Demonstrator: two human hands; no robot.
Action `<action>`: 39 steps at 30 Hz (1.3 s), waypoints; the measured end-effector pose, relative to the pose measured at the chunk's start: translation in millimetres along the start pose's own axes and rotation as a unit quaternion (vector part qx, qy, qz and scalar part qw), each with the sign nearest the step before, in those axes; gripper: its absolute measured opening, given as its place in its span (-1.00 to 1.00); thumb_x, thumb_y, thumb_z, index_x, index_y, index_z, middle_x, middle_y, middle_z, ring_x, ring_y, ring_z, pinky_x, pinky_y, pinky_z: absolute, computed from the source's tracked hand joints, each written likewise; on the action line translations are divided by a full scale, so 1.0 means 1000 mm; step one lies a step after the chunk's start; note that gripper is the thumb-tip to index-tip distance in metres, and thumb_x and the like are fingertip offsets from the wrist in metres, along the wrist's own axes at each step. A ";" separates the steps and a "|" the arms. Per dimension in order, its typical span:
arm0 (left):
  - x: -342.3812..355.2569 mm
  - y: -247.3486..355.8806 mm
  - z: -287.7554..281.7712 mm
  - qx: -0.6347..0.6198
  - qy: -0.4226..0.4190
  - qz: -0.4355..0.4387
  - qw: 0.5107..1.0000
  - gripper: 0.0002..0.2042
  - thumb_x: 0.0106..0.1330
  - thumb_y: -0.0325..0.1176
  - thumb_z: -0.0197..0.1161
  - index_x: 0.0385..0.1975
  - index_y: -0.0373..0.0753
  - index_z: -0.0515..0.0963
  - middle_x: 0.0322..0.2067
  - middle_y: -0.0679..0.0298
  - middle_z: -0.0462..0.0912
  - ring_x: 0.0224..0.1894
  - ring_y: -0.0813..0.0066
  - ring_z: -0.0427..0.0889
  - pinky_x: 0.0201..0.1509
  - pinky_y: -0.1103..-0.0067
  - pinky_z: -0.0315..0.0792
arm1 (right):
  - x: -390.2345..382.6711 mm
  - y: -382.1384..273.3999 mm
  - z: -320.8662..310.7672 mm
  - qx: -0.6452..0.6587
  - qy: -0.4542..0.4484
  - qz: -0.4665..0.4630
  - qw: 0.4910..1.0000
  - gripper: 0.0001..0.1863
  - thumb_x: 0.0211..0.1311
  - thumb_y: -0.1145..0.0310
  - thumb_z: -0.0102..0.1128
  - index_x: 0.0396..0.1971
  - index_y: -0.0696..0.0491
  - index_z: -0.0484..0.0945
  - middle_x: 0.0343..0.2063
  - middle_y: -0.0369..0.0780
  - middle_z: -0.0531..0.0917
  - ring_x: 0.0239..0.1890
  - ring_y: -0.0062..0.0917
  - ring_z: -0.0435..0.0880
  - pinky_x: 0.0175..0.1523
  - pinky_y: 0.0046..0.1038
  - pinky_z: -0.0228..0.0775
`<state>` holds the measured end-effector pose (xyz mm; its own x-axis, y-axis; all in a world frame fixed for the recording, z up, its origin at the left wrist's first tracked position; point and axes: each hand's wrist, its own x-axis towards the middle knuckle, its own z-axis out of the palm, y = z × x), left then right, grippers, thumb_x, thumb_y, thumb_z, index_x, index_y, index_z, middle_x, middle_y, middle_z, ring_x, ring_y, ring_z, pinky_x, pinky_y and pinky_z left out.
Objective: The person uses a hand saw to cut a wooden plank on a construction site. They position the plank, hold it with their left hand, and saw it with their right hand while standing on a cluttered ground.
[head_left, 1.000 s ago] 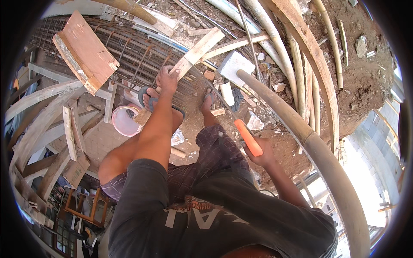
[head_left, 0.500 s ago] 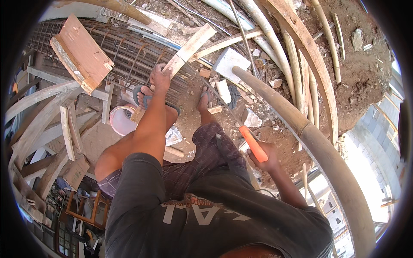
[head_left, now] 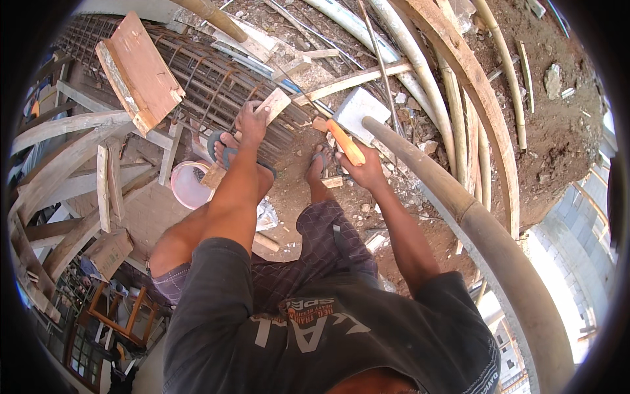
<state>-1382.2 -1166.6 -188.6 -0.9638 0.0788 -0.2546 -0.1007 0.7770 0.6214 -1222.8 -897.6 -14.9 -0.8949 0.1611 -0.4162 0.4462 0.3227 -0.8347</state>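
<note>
A pale wooden board (head_left: 273, 104) is gripped by my left hand (head_left: 251, 120) above my sandaled left foot (head_left: 225, 148). My right hand (head_left: 358, 163), closed on the orange handle (head_left: 344, 141) of a saw, is out to the right of the board. The thin blade runs up and left from the handle, past the board's end. A short pale offcut (head_left: 292, 67) shows just beyond that end. My right foot (head_left: 316, 164) rests on the dirt.
A rebar cage (head_left: 210, 92) lies ahead, with a plywood form (head_left: 144, 72) at left. A pink bucket (head_left: 187, 187) sits below it. Curved beams (head_left: 489, 131), pipes and a long pole (head_left: 499, 262) with a grey block (head_left: 354, 108) fill the right. Wooden frames (head_left: 72, 184) crowd the left.
My right hand with the saw has moved forward and left. The held board now looks much shorter, with a separate piece beyond its end.
</note>
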 end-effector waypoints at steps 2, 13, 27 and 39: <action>0.000 0.005 -0.003 -0.033 0.005 -0.004 0.999 -0.68 0.14 -0.13 0.37 -0.17 -0.15 0.62 -0.16 0.15 0.63 0.05 0.15 0.52 0.21 0.32 0.24 | -0.046 0.010 -0.030 -0.059 -0.010 0.073 0.996 -0.67 0.15 0.17 0.38 -0.28 0.14 0.66 -0.52 -0.10 0.69 -0.44 -0.27 0.72 -0.29 -0.33 0.50; -0.058 0.033 -0.038 0.222 -0.037 -0.018 0.974 -0.21 0.02 -0.16 0.50 0.30 -0.14 0.30 0.09 0.11 0.46 0.19 0.06 0.40 0.29 0.21 0.25 | -0.138 0.057 -0.069 -0.125 0.012 0.086 0.988 -0.74 0.13 0.27 0.40 -0.38 0.17 0.62 -0.60 -0.10 0.65 -0.54 -0.35 0.69 -0.37 -0.35 0.48; -0.033 0.052 -0.090 0.148 0.083 0.036 0.985 -0.20 0.04 -0.23 0.48 0.35 -0.11 0.28 0.02 0.11 0.47 0.10 0.07 0.44 0.19 0.25 0.32 | -0.145 0.073 -0.062 -0.011 0.056 0.065 0.996 -0.80 0.17 0.38 0.36 -0.43 0.19 0.55 -0.64 -0.27 0.54 -0.57 -0.66 0.49 -0.43 -0.47 0.35; -0.019 0.119 -0.018 0.207 -0.075 -0.025 0.975 -0.05 0.04 -0.06 0.51 0.44 -0.03 0.10 0.31 0.11 0.23 0.43 0.11 0.12 0.50 0.17 -0.05 | -0.137 0.075 -0.073 -0.005 0.134 0.017 0.991 -0.83 0.22 0.43 0.29 -0.34 0.23 0.55 -0.55 -0.35 0.50 -0.48 -0.70 0.38 -0.37 -0.53 0.30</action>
<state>-1380.5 -1086.9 -96.1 -0.9104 0.0998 -0.4015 -0.0090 0.9654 0.2605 -1066.1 -827.2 5.8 -0.8480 0.4132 -0.3319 0.4772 0.3227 -0.8174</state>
